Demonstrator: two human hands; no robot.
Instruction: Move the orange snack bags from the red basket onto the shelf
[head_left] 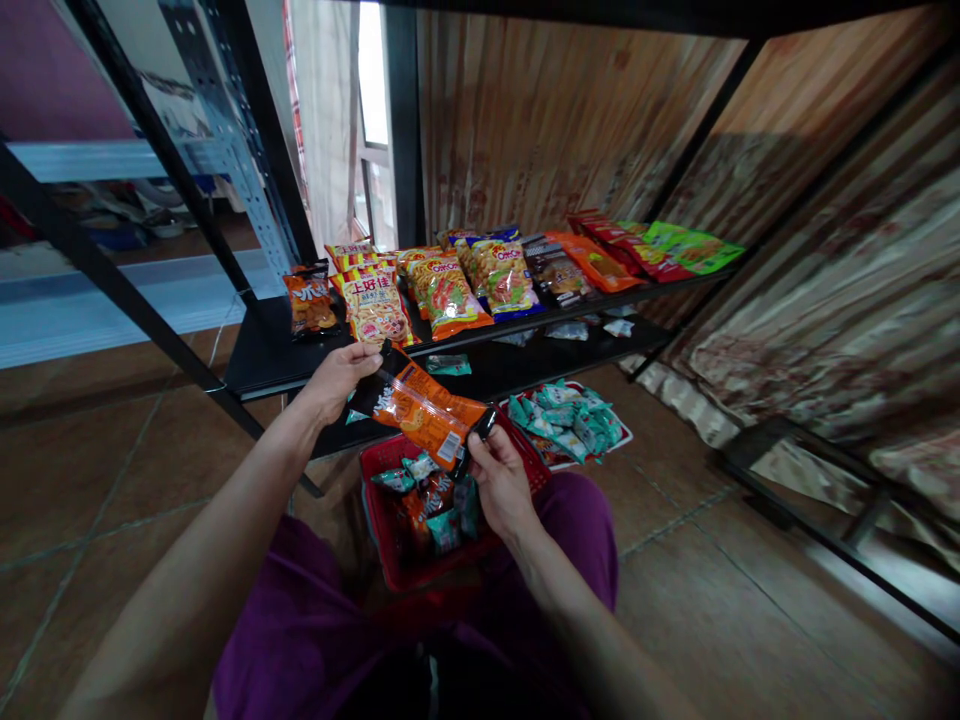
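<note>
An orange and black snack packet is stretched between both hands above a red basket. My left hand pinches its upper black end. My right hand grips its lower end near the barcode. The basket sits between my knees and holds several teal and orange packets. In front of me a low black shelf carries a row of snack bags, orange, yellow, red and green.
A white tray piled with teal packets lies on the tiled floor to the right of the basket. A lower shelf board holds a few loose packets. Black shelf posts slant at left and right. Patterned curtains hang behind and to the right.
</note>
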